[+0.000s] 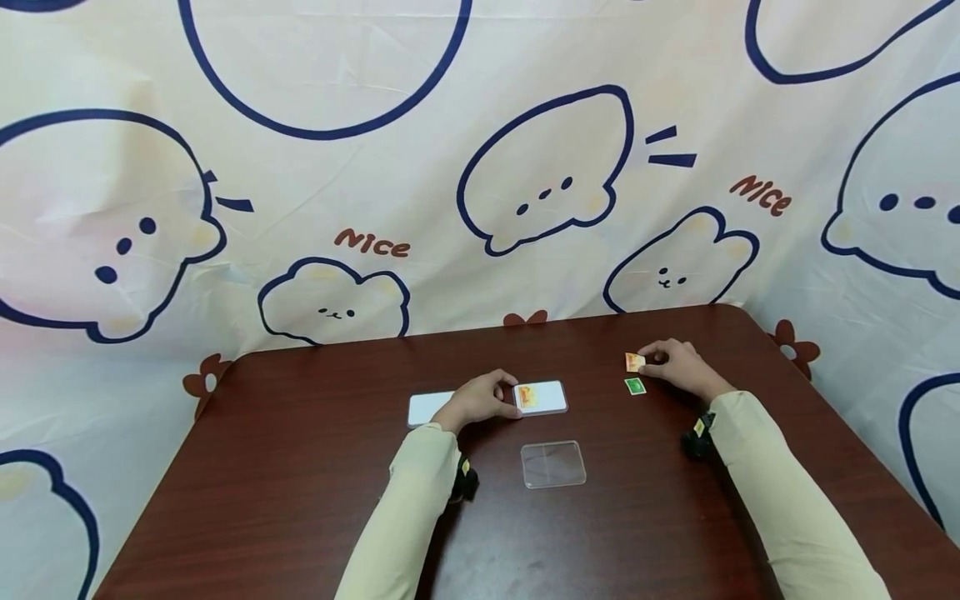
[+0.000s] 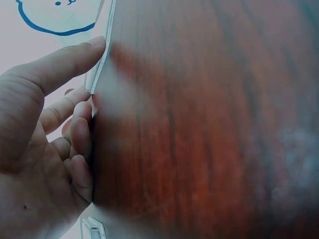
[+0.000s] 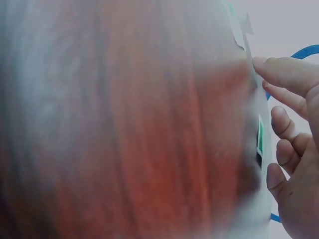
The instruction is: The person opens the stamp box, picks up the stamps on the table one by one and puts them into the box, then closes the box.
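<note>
My left hand (image 1: 480, 400) grips the left end of a shallow white tray (image 1: 551, 397), thumb and index finger at opposite corners. An orange-and-yellow picture card (image 1: 528, 396) lies in that tray. In the left wrist view the thumb (image 2: 92, 50) lies against the tray's thin edge (image 2: 108, 45). Over to the right, my right hand (image 1: 678, 367) pinches a small orange card (image 1: 633, 362) by its right edge. A green card (image 1: 635, 386) lies on the table just in front of it. The right wrist view shows fingers curled near the tabletop and a small green-edged piece (image 3: 260, 134) beyond them.
Another white tray (image 1: 429, 408) sits left of my left hand, partly hidden by it. A clear plastic lid-like piece (image 1: 553, 464) lies nearer me on the brown table (image 1: 300, 483). A printed cloth (image 1: 435, 183) hangs behind the table and along its sides.
</note>
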Demonstrator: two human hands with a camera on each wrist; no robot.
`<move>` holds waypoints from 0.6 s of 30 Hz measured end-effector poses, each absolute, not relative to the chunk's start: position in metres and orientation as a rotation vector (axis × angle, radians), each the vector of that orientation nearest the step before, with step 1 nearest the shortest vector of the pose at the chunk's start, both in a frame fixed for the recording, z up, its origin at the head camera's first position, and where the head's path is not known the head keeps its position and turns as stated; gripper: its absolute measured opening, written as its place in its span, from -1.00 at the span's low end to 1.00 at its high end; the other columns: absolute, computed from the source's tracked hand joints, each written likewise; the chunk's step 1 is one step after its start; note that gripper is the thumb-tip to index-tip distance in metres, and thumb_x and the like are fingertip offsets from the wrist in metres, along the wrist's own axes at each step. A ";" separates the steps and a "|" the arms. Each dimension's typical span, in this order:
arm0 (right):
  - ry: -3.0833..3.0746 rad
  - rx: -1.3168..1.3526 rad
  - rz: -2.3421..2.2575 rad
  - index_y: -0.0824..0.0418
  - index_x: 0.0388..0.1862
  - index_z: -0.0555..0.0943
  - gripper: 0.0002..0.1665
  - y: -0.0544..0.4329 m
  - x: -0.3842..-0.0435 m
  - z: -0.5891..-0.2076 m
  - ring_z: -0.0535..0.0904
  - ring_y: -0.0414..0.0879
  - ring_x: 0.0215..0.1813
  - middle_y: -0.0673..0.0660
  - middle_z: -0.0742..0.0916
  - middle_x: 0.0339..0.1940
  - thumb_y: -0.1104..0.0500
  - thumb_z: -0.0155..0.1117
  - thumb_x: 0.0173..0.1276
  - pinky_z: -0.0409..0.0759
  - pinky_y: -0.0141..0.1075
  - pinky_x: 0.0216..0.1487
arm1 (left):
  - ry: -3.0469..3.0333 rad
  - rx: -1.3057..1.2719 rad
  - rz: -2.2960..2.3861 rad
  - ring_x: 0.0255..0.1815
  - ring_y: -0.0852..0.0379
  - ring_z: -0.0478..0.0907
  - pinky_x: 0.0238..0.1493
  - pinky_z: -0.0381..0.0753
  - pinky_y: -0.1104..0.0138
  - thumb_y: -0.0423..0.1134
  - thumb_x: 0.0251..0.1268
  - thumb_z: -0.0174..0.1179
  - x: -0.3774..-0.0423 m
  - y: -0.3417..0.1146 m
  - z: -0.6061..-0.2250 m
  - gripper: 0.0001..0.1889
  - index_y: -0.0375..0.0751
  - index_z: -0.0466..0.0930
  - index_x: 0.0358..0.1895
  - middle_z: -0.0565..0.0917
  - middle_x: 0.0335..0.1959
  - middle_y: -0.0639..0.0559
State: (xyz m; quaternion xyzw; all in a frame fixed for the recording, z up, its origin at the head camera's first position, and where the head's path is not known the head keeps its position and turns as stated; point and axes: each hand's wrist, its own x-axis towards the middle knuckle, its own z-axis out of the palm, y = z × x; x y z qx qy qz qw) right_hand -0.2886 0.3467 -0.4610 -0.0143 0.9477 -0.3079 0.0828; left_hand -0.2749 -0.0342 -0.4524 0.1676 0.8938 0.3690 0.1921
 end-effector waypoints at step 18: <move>2.803 -0.201 -0.964 0.26 0.13 0.59 -0.53 0.308 -0.291 -0.451 0.37 0.09 0.02 0.28 0.58 0.02 0.05 0.29 0.32 0.38 -0.05 0.04 | 2.525 0.465 1.013 -0.43 0.12 0.33 -0.32 0.31 0.29 -0.07 0.07 0.43 -0.275 -0.034 -0.451 -0.47 -0.01 0.49 0.14 0.42 -0.35 0.05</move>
